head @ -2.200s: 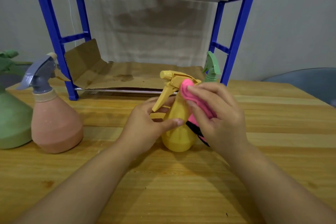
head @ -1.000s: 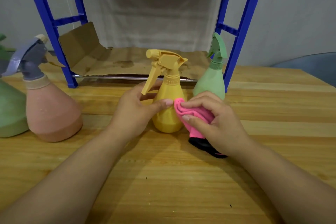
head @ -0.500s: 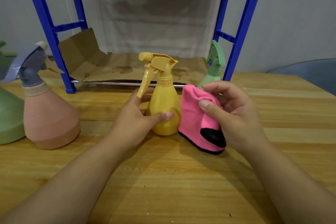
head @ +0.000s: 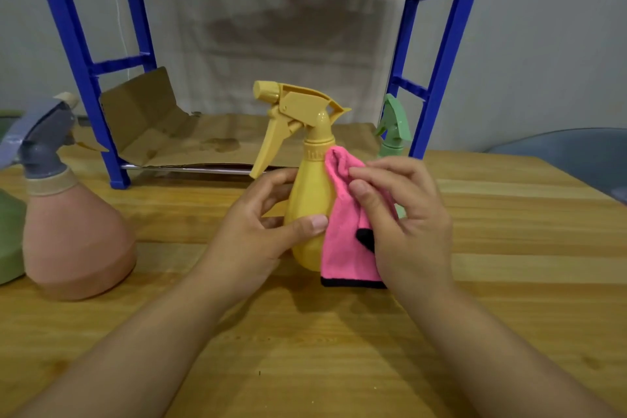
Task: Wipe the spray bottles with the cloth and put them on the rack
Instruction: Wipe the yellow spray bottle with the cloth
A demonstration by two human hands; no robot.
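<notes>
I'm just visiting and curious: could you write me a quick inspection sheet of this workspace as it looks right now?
Surface: wooden table, light planks, a few small dark specks.
Job's things: yellow spray bottle upright on the table; pink cloth with black edging against its side; blue rack behind, lower shelf lined with cardboard.
Clutter: pink spray bottle and a green bottle at left; small green spray bottle by the rack's post.
Hands: left hand grips the yellow bottle; right hand holds the cloth.
Cables: nothing seen.
Surroundings: grey wall, a grey-blue rounded object at right.
</notes>
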